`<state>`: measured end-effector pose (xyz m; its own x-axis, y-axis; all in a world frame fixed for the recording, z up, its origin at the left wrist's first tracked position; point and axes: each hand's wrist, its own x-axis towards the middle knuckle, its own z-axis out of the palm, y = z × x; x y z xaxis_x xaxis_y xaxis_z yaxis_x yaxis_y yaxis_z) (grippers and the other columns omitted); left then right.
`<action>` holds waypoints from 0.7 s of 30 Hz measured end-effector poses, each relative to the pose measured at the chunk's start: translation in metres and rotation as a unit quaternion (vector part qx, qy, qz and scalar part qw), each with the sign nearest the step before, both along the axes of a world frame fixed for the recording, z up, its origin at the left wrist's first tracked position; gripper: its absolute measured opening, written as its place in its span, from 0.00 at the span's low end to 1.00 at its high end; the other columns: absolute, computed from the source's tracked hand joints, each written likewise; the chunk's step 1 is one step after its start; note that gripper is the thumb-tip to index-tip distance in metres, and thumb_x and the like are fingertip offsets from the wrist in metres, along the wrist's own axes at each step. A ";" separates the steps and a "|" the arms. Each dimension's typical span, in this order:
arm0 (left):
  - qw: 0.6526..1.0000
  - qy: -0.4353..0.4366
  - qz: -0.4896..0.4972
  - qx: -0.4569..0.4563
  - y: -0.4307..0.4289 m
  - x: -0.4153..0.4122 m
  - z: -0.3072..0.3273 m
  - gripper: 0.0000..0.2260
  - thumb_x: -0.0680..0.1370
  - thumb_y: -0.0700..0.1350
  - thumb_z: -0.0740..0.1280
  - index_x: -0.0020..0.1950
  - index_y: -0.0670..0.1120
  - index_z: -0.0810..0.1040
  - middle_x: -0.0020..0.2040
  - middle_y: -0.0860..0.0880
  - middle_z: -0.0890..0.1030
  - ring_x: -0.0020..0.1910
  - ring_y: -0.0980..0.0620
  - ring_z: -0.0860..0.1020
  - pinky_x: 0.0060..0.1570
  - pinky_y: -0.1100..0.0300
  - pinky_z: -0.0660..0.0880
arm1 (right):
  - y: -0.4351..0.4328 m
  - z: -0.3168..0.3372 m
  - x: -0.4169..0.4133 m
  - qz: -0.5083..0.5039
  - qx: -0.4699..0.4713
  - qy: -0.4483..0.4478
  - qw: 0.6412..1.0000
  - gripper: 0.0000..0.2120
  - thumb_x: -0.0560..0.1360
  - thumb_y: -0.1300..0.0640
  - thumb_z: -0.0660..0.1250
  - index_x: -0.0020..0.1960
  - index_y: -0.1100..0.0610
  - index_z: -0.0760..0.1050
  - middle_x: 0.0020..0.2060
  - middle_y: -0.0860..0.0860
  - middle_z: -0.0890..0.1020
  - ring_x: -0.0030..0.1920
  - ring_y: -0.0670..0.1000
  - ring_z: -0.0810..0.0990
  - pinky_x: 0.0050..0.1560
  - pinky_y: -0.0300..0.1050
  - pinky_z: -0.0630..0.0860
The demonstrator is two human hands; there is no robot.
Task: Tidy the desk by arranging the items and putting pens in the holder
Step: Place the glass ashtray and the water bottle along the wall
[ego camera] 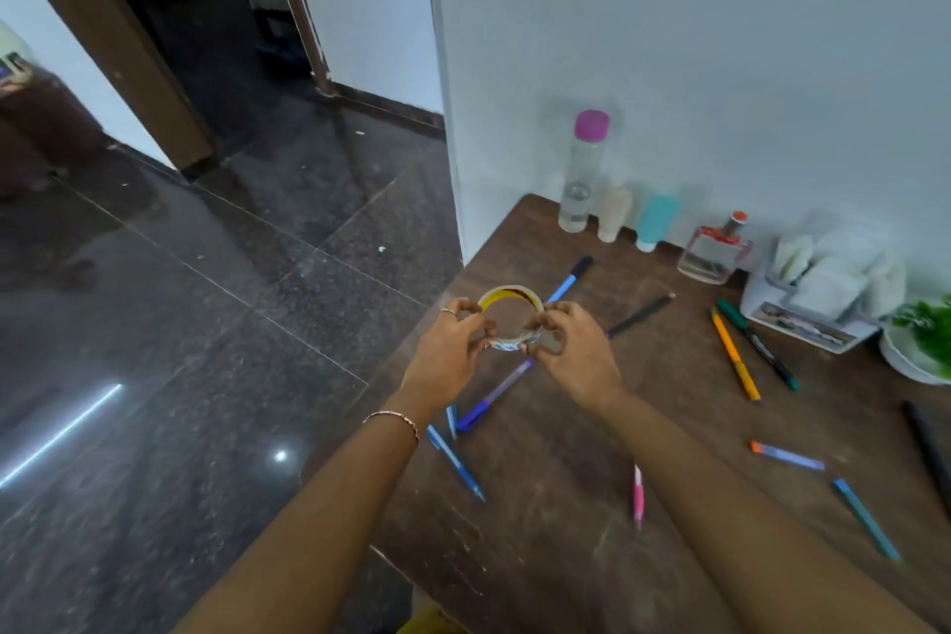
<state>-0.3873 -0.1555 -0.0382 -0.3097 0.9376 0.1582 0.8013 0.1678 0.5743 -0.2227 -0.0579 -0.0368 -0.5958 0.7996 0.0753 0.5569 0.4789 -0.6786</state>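
Your left hand (pixel 447 350) and right hand (pixel 576 350) hold the tape roll (pixel 507 295) between them, above the table (pixel 566 427) near its left edge. Each hand pinches the near rim of the ring with curled fingers and thumb. The ring stands tilted, with its opening facing you.

Pens lie loose on the table:
- The capped blue pen (pixel 568 281) and the dark pen (pixel 640 317) lie just beyond your hands.
- The purple pen (pixel 494 396) lies under your hands, and the short blue pen (pixel 455 463) lies near the left edge.
- The pink pen (pixel 638 494) lies between your forearms.
- The orange pen (pixel 736 358) and the green marker (pixel 761 345) lie side by side just in front of the holder (pixel 803 319).
- The teal pen (pixel 867 520) and the black pen (pixel 929 453) lie toward the right edge.

The holder is white and sits at the far edge toward the right corner. Its contents are blurred and appear to be white folded material. A clear bottle (pixel 584 170) with a pink cap stands at the far left corner against the wall.
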 end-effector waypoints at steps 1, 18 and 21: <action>1.000 -0.014 0.009 0.008 0.006 -0.008 0.000 0.08 0.75 0.37 0.69 0.54 0.42 0.80 0.64 0.45 0.72 0.55 0.50 0.77 0.55 0.65 0.71 | 0.005 0.002 -0.009 -0.004 0.006 -0.004 1.000 0.14 0.69 0.55 0.75 0.54 0.54 0.80 0.57 0.50 0.76 0.60 0.48 0.73 0.58 0.36 0.66; 0.878 -0.455 0.035 -0.147 0.199 -0.108 -0.023 0.17 0.78 0.41 0.66 0.66 0.45 0.72 0.58 0.48 0.79 0.54 0.49 0.79 0.48 0.58 0.75 | 0.117 -0.025 -0.121 -0.260 -0.023 -0.042 0.965 0.14 0.72 0.53 0.72 0.57 0.54 0.80 0.56 0.53 0.77 0.58 0.51 0.74 0.55 0.38 0.67; 0.884 -0.438 0.035 -0.161 0.227 -0.120 -0.030 0.18 0.77 0.40 0.67 0.67 0.44 0.72 0.62 0.48 0.78 0.59 0.46 0.78 0.55 0.55 0.77 | 0.137 -0.033 -0.134 -0.285 -0.029 -0.033 0.958 0.13 0.72 0.55 0.72 0.56 0.55 0.81 0.54 0.53 0.78 0.57 0.51 0.74 0.52 0.33 0.63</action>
<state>-0.5077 0.0715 -0.0681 -0.2412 0.8639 -0.4421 0.0538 0.4667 0.8828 -0.3570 0.0792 -0.0695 -0.0641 0.9979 -0.0022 0.7584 0.0473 -0.6501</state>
